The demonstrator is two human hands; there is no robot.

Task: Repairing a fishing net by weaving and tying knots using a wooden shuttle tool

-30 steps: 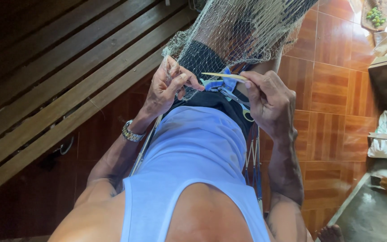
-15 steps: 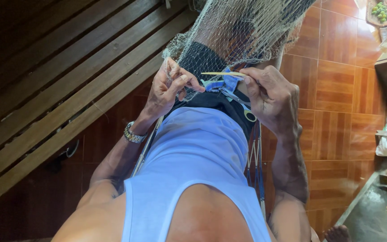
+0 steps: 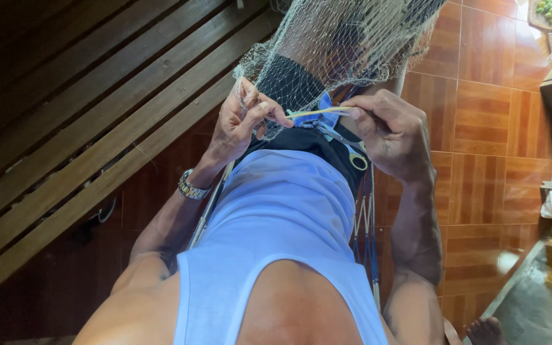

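Right hand [image 3: 394, 137] dropped slightly since earlier; grip pinches yellow needle [image 3: 317, 112]. Left hand [image 3: 244, 121] grip pinches net [image 3: 346, 41], needle tip touching.

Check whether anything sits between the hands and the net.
Nothing visible does. The left hand pinches the net edge directly, and the right hand holds the yellow needle straight against the mesh.

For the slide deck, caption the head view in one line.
Seen from above, the left hand pinches a pale fishing net while the right hand guides a yellow netting needle through its mesh.
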